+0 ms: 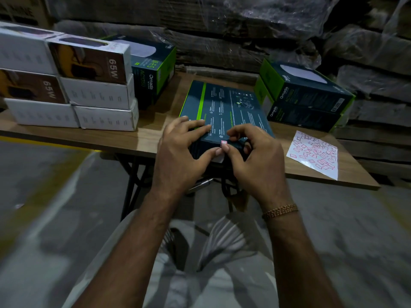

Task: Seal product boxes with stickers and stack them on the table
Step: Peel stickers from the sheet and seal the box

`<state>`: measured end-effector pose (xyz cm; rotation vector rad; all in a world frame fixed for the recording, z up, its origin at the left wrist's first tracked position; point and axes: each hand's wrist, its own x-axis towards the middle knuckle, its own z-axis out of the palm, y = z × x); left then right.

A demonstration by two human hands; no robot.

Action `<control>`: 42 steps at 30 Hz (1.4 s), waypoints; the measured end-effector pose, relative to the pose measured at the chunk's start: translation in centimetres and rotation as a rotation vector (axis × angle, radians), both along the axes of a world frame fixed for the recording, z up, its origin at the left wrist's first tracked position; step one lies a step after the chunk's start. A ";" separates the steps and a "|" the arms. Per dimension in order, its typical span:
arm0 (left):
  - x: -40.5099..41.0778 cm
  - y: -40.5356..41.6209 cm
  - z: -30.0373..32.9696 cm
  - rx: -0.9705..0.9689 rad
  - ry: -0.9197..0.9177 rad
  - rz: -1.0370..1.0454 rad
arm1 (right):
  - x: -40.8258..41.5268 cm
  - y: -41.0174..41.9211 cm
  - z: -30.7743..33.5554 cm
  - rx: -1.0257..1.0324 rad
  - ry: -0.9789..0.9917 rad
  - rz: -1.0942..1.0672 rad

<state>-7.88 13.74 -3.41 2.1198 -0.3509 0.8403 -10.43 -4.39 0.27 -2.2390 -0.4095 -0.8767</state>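
A dark product box [224,112] with a green stripe lies flat at the near edge of the table [146,134], its front face overhanging that edge slightly; a small red-bordered sticker [223,143] sits on the box's near top rim, right where the flap closes. The left hand [178,156] grips the box's near left corner, fingers spread on top and thumb reaching toward the sticker; the right hand [251,156] curls at the near right, its thumb tip touching the sticker, and whether its other fingers clamp the box I cannot tell. To do this step well, I judge the sticker should be folded over the rim so half lies on the lid and half on the front face, then rubbed flat with the thumb; the left hand should keep the box from sliding. The sticker sheet [313,152] lies near the table's right near corner; stacked boxes [304,96] stand toward the far right edge.
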 end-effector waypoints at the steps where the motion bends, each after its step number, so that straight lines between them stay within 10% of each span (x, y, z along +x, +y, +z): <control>1: 0.0 0.0 0.0 0.000 0.000 0.001 | 0.0 0.0 0.0 0.001 -0.001 0.000; 42: 0.1 1.1 0.3 0.046 0.010 -0.077 | 0.7 -1.1 0.1 -0.234 -0.072 0.058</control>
